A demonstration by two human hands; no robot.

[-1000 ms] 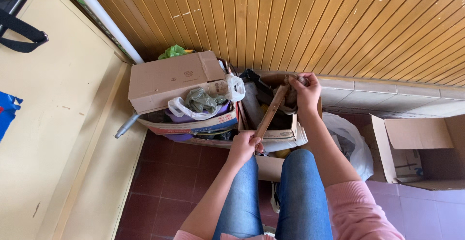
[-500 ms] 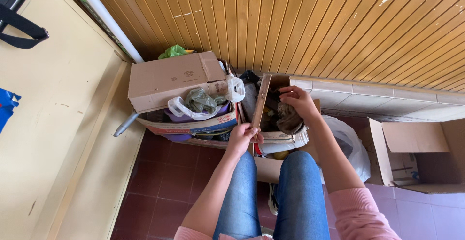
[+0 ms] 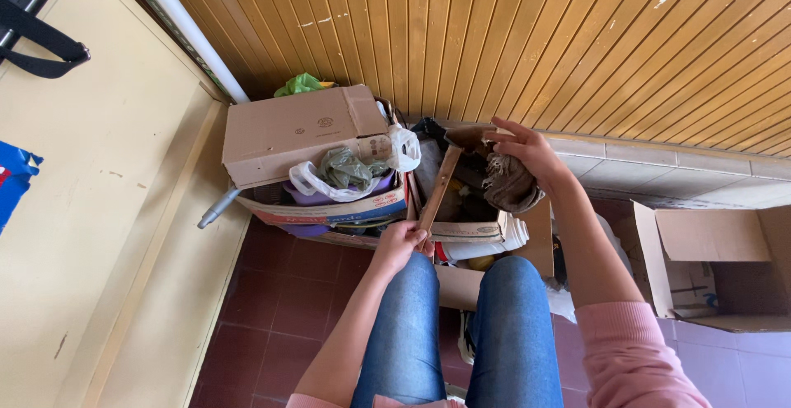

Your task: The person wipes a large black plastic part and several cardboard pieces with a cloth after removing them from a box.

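Above the open cardboard box [image 3: 474, 231] on the red tiled floor [image 3: 288, 301], the right hand [image 3: 527, 151] lifts a brownish rag [image 3: 507, 184], fingers closed on its upper edge. The left hand [image 3: 400, 246] grips the lower end of a wooden stick [image 3: 439, 187] leaning inside the box. A closed carton [image 3: 292, 132] lies left.

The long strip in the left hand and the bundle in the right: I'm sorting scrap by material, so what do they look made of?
The strip looks like unfinished wood: flat, rigid, pale brown and matte. It could be stiff board, as no grain shows. The left hand holds its lower end. The bundle under the right hand looks like worn cloth: soft, crumpled, dull grey-brown, with frayed threads at its top edge.
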